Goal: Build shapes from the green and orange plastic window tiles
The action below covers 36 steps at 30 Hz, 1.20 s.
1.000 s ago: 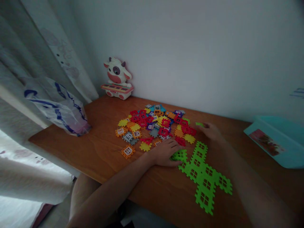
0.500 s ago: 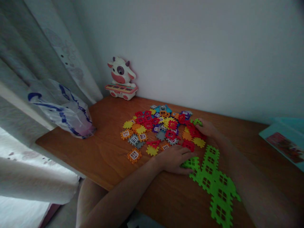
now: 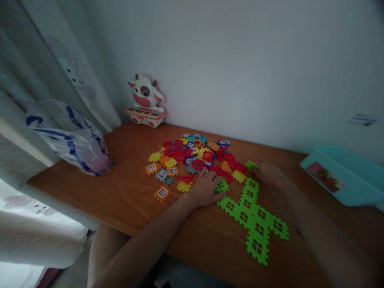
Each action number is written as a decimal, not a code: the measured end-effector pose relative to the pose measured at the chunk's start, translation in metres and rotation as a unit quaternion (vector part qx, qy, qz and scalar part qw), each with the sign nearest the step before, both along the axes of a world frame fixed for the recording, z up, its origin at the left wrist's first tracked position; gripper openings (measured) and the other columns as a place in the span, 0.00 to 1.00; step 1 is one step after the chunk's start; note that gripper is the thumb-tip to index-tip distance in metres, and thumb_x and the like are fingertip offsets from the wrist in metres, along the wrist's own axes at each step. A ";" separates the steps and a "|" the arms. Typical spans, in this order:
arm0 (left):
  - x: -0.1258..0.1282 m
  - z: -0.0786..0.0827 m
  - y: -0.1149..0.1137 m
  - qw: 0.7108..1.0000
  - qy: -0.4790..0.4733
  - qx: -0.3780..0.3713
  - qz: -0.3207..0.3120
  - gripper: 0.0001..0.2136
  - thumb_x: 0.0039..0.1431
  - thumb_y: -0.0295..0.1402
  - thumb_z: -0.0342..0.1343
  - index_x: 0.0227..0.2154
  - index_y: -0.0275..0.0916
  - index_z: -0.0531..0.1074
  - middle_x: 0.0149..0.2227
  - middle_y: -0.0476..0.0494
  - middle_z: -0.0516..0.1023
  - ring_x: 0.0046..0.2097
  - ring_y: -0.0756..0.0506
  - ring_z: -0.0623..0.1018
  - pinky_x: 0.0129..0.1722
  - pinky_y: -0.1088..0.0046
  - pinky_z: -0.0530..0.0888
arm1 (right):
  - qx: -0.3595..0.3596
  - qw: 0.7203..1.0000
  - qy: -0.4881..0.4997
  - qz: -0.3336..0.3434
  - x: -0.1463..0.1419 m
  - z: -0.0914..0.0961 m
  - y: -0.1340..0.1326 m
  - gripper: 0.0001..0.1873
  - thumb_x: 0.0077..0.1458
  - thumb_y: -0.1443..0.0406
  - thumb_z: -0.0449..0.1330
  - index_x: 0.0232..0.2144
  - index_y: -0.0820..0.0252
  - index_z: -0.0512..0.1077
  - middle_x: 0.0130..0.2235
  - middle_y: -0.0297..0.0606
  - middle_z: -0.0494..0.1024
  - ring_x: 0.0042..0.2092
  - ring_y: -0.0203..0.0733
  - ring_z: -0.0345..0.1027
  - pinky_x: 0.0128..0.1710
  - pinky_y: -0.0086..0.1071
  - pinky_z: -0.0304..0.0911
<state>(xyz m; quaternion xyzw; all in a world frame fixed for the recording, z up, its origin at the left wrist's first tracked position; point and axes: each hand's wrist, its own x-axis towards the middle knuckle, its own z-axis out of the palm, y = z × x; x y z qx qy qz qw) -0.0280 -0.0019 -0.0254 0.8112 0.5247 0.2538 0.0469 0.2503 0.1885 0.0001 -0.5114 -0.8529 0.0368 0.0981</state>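
Note:
Several bright green interlocking toy tiles with window cut-outs form a flat joined shape (image 3: pixel 247 214) on the wooden table. My left hand (image 3: pixel 205 187) has its thumb and fingers around a green tile (image 3: pixel 222 185) at the upper left of that shape. Whether this tile is locked to the shape I cannot tell. Beyond the shape, my right hand (image 3: pixel 268 173), slightly blurred, has its fingertips on another small green tile (image 3: pixel 249 164). A pile of red, yellow, orange, grey, purple and blue tiles (image 3: pixel 178 154) lies beyond my left hand, partly hidden by it.
A cow-shaped toy piano (image 3: pixel 147 100) stands at the back left against the wall. A clear plastic bag with blue print (image 3: pixel 75 144) lies at the left by the curtain (image 3: pixel 60 60). At the right is a light turquoise bin (image 3: pixel 351 176). The table's front edge runs below my left forearm.
The view has turned right, showing more of the turquoise bin. My right hand has drawn a green tile away from the pile, rightward. My left hand and its tile have shifted slightly left.

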 end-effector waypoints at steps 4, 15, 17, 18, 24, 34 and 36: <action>-0.002 0.003 0.002 0.999 0.017 -0.003 0.039 0.24 0.65 0.49 0.58 0.55 0.36 0.71 0.51 0.32 0.77 0.57 0.32 0.76 0.65 0.43 0.65 | -0.003 1.000 0.001 0.001 0.025 -0.001 -0.016 0.07 0.60 0.64 0.57 0.30 0.57 0.74 0.39 0.54 0.80 0.42 0.57 0.76 0.46 0.46 0.68; 0.000 0.011 -0.008 0.990 -0.030 0.022 -0.136 0.30 0.68 0.50 0.53 0.67 0.41 0.59 0.61 0.32 0.72 0.58 0.37 0.77 0.55 0.59 0.77 | 0.042 0.990 0.112 -0.071 0.080 -0.029 -0.098 0.18 0.63 0.51 0.50 0.41 0.53 0.74 0.44 0.50 0.83 0.47 0.60 0.77 0.49 0.53 0.71; 0.003 0.009 -0.010 0.986 -0.002 0.017 -0.163 0.30 0.67 0.50 0.55 0.66 0.40 0.62 0.60 0.32 0.73 0.58 0.36 0.77 0.56 0.58 0.77 | 0.051 0.982 0.156 -0.091 0.082 -0.030 -0.111 0.17 0.62 0.49 0.52 0.39 0.52 0.73 0.43 0.48 0.83 0.46 0.58 0.77 0.49 0.52 0.71; 0.005 0.008 -0.010 0.984 0.006 0.016 -0.175 0.30 0.66 0.49 0.56 0.66 0.40 0.63 0.60 0.32 0.74 0.59 0.35 0.77 0.57 0.57 0.76 | 0.050 0.979 0.173 -0.098 0.083 -0.029 -0.116 0.17 0.62 0.49 0.53 0.37 0.52 0.73 0.41 0.47 0.82 0.45 0.58 0.77 0.48 0.51 0.72; 0.002 0.002 -0.008 0.982 -0.015 0.034 -0.183 0.26 0.66 0.46 0.58 0.62 0.40 0.67 0.58 0.34 0.77 0.60 0.37 0.76 0.61 0.56 0.73 | 0.080 0.965 0.212 -0.135 0.086 -0.031 -0.140 0.19 0.65 0.52 0.48 0.38 0.56 0.74 0.44 0.52 0.80 0.50 0.58 0.75 0.54 0.51 0.69; 0.001 0.009 -0.008 0.980 -0.025 0.010 -0.197 0.22 0.66 0.44 0.59 0.59 0.41 0.70 0.57 0.36 0.78 0.58 0.38 0.77 0.61 0.55 0.74 | 0.143 0.971 0.124 -0.147 0.105 -0.049 -0.247 0.23 0.63 0.66 0.49 0.55 0.58 0.75 0.50 0.52 0.76 0.51 0.59 0.71 0.55 0.57 0.67; 0.001 0.010 -0.008 0.980 -0.026 0.003 -0.195 0.22 0.66 0.43 0.59 0.59 0.41 0.70 0.57 0.37 0.78 0.58 0.38 0.77 0.61 0.56 0.74 | 0.154 0.970 0.121 -0.147 0.102 -0.048 -0.254 0.21 0.63 0.65 0.49 0.53 0.59 0.75 0.50 0.53 0.75 0.52 0.59 0.71 0.55 0.58 0.67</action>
